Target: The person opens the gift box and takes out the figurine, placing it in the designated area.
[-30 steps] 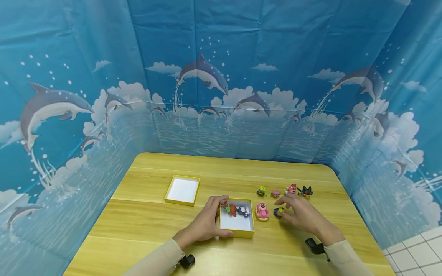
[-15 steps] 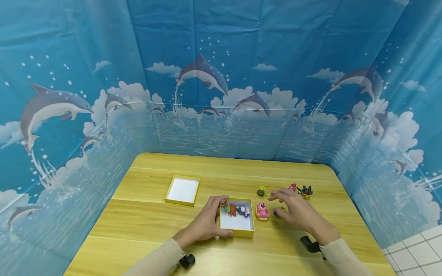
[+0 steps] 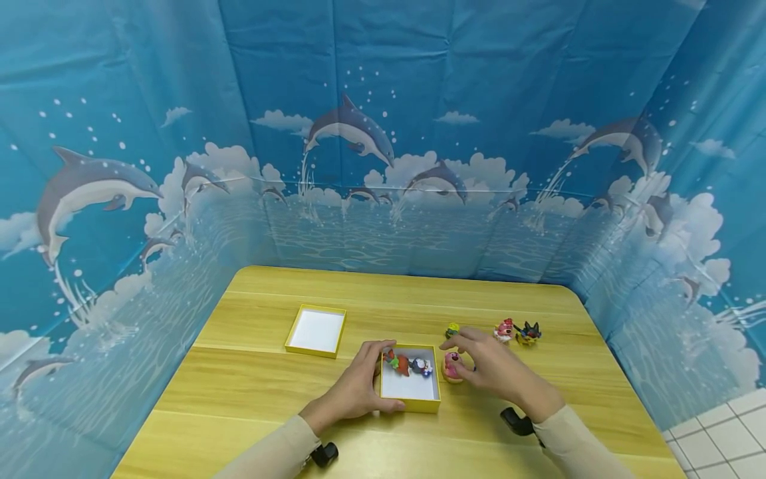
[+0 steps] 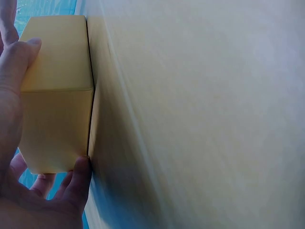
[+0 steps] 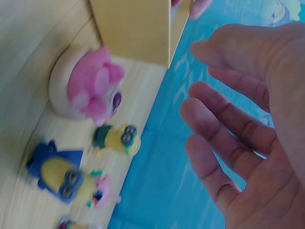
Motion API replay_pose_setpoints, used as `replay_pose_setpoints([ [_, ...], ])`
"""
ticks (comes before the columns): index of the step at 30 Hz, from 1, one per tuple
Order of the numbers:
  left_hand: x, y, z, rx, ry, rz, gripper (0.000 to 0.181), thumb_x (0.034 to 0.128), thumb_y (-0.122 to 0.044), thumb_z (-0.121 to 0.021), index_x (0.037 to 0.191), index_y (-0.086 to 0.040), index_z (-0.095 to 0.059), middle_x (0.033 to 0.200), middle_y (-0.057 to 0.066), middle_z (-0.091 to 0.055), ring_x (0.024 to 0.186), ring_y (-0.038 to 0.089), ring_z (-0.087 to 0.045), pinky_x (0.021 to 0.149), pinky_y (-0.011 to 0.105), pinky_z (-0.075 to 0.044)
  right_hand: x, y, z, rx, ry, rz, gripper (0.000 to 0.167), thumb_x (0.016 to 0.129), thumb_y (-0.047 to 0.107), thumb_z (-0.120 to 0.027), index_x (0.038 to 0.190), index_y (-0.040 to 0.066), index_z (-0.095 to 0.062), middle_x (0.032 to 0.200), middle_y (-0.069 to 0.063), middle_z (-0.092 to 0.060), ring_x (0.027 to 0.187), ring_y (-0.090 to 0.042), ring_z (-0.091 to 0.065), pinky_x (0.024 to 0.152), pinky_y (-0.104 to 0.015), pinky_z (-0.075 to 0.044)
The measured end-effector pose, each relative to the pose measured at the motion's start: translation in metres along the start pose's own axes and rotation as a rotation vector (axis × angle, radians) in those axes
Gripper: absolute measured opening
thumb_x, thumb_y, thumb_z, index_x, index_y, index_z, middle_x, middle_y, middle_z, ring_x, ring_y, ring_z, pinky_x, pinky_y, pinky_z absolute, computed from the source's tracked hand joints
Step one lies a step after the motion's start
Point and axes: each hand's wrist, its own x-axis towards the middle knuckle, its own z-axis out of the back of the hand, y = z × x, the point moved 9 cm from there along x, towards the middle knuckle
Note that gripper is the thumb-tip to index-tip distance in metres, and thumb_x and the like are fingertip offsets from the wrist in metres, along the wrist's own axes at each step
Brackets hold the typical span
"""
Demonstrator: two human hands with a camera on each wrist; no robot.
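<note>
My left hand [image 3: 353,386] grips a small yellow box [image 3: 413,406] at its left side, thumb on the near wall and fingers toward the far one. Inside the box lie an orange figurine [image 3: 399,363] with green on it and a dark blue and white figurine [image 3: 421,366]. My right hand [image 3: 499,369] hovers over a pink bear figurine [image 5: 93,86] on a pale round base, fingers loosely bent and holding nothing. In the right wrist view, a yellow figurine with goggles [image 5: 116,138] and a blue-caped yellow one [image 5: 57,171] stand close to the bear.
A shallow yellow lid [image 3: 316,330] with a white inside lies left of the box. Toward the back right are a red and white figurine [image 3: 505,330] and a black-eared one [image 3: 529,333]. A pink figurine [image 5: 102,191] is beside the blue-caped one. Dolphin-printed curtains surround the wooden table [image 3: 251,386].
My right hand has moved left, from above the blue and yellow figurine to above the pink bear, without taking anything. The left hand and box have stayed in place.
</note>
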Motion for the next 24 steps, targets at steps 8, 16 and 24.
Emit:
replay_pose_setpoints([
  [8,0.000,-0.001,0.001,0.014,0.003,0.003,0.126,0.0856,-0.060,-0.103,0.183,-0.027,-0.030,0.175,0.009,-0.043,0.157,0.028,-0.055,0.128,0.057,-0.054,0.019,0.020,-0.012,0.040,0.046,0.068,0.032,0.102,0.008,-0.088,0.134,0.011,-0.082,0.121,-0.008,-0.081,0.072,0.004,-0.049,0.070,-0.023,-0.045],
  [16,0.000,-0.002,0.002,0.024,0.002,-0.006,0.129,0.0869,-0.062,-0.102,0.184,-0.023,-0.026,0.176,0.010,-0.042,0.157,0.028,-0.055,0.129,0.058,-0.054,0.036,0.031,-0.031,0.102,0.151,0.074,0.038,0.106,0.013,-0.088,0.143,0.010,-0.080,0.131,-0.012,-0.081,0.094,-0.019,-0.077,0.078,-0.026,-0.062],
  [24,-0.001,-0.001,0.001,0.027,0.003,-0.024,0.129,0.0876,-0.065,-0.100,0.184,-0.024,-0.025,0.177,0.010,-0.041,0.160,0.030,-0.054,0.130,0.059,-0.053,0.048,0.040,-0.046,0.112,0.205,0.085,0.038,0.107,0.015,-0.086,0.144,0.009,-0.079,0.130,-0.011,-0.081,0.100,-0.021,-0.079,0.080,-0.029,-0.064],
])
